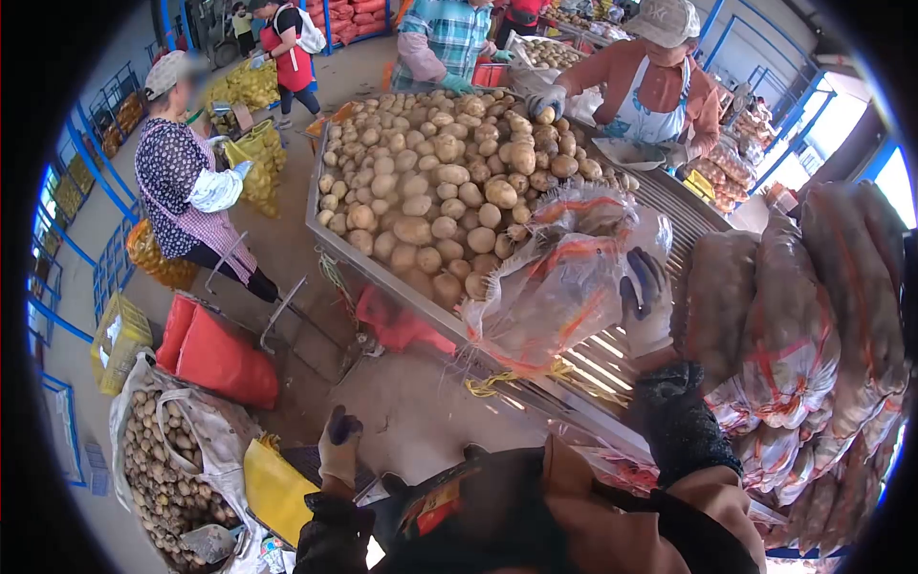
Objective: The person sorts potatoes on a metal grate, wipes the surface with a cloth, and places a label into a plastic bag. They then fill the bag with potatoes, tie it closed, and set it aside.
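My right hand (647,304), in a white glove with dark fingers, is at the right side of a translucent plastic sack (550,301) with orange stripes. The fingers look closed on its side. The sack lies over the slatted metal edge of the sorting table (593,368), its frayed mouth against a heap of potatoes (445,172). What is inside it is hard to see. My left hand (339,448), gloved the same way, hangs low before my body, away from the table. No object shows in it, and its fingers look loosely apart.
Full potato sacks (789,306) are stacked at the right. A big white bag of potatoes (177,459) stands lower left, near a red bundle (215,349) and a metal hand truck (296,316). Co-workers stand around the table; one gloved hand (547,101) touches potatoes.
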Available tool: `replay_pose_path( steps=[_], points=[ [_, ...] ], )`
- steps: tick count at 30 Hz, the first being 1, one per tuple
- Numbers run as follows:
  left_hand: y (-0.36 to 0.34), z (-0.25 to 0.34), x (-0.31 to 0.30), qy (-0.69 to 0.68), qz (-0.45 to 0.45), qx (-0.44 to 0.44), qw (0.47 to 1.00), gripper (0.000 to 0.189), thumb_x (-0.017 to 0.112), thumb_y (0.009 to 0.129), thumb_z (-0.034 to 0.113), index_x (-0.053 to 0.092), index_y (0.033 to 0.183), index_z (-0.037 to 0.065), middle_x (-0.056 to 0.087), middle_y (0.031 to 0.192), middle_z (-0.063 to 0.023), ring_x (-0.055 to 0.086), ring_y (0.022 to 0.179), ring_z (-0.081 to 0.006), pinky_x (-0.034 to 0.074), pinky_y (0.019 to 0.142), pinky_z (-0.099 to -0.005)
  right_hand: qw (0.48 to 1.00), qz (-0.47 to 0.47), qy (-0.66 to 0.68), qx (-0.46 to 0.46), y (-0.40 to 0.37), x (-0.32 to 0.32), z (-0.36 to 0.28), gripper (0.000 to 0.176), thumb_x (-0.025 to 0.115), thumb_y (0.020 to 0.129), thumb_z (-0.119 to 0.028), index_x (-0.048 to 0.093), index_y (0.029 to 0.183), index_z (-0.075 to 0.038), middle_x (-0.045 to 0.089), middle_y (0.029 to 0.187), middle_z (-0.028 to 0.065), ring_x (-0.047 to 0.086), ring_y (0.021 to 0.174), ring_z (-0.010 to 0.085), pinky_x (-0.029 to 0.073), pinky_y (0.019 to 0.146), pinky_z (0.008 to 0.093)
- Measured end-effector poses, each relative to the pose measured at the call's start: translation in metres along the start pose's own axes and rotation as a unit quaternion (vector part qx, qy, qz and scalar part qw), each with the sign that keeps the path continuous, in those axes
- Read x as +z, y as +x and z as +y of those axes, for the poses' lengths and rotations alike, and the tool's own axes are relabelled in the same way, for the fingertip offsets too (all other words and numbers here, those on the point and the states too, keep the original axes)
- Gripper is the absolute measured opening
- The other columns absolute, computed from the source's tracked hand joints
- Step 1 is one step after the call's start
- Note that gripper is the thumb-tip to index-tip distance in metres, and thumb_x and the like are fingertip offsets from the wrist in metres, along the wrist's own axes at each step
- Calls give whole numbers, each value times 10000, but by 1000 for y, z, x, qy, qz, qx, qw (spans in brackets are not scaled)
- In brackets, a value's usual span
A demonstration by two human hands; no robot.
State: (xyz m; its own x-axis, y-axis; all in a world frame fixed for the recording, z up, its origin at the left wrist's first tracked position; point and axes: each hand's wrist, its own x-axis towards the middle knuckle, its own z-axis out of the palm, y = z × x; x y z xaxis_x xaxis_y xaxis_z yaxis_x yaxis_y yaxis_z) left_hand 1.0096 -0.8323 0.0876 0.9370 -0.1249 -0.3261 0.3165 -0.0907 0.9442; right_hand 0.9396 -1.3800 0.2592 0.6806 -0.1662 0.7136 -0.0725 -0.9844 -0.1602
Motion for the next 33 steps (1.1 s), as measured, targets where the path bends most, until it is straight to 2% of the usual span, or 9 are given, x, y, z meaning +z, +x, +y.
replay_pose_path(
  steps=[4,6,9,12,14,16,19,27,33],
  points=[
    [2,86,157,358,-117,123,918,803,762,793,307,381,1444,34,498,1323,-178,526,1140,-278,522,869,-413,821,116,302,471,-9,6,113,514,636,923,-277,481,1356,-47,581,1268,204,562,1147,336,442,961,410],
    [15,87,204,633,-157,348,674,866,739,755,476,397,1430,56,472,1348,-210,502,1173,-361,492,925,-468,830,-26,102,547,-48,53,214,840,640,857,-539,373,1418,28,540,1304,262,527,1203,355,425,975,399],
    [20,116,276,538,-174,246,788,1041,688,767,543,169,1512,33,120,1553,-259,68,1426,-473,244,1156,-462,780,-62,272,560,-52,136,281,1113,641,761,-689,307,1365,184,535,1249,328,555,1166,349,432,967,395],
    [60,85,286,622,-301,91,717,1093,736,752,472,116,1502,-25,112,1551,-270,124,1428,-445,255,1151,-459,941,-318,49,106,-17,167,276,435,561,942,-408,575,1295,-154,656,1023,188,654,940,322,540,751,417],
    [56,82,288,545,-208,167,795,939,743,761,417,241,1462,46,307,1438,-220,340,1284,-389,371,1042,-441,809,-248,226,482,15,179,208,399,635,874,-339,641,1203,-113,696,948,170,661,943,358,530,802,428],
    [57,79,294,452,-110,242,852,796,750,770,361,366,1423,118,502,1325,-169,555,1141,-333,486,934,-424,917,-371,-128,66,21,194,184,396,697,809,-295,673,1119,-49,697,997,181,661,937,376,518,812,447],
    [57,83,309,229,-128,148,953,817,738,824,318,256,1463,150,520,1277,-109,587,1057,-252,512,866,-377,845,-230,134,464,43,133,101,407,724,776,-287,667,1074,-15,684,1008,212,649,951,394,504,814,471],
    [57,111,320,-285,-351,-186,872,466,621,937,236,460,1348,89,624,1139,-48,613,1030,-204,516,831,-333,926,-337,162,58,-73,107,-11,264,595,831,-258,675,1012,-83,665,971,161,628,913,359,504,799,454],
    [78,54,299,222,-277,144,924,380,610,864,150,590,1228,43,642,1145,-178,610,1047,-350,511,843,-373,879,-424,217,-33,-82,70,-23,306,631,818,-249,643,1078,-88,641,1068,149,591,995,365,481,855,448]
  ],
)
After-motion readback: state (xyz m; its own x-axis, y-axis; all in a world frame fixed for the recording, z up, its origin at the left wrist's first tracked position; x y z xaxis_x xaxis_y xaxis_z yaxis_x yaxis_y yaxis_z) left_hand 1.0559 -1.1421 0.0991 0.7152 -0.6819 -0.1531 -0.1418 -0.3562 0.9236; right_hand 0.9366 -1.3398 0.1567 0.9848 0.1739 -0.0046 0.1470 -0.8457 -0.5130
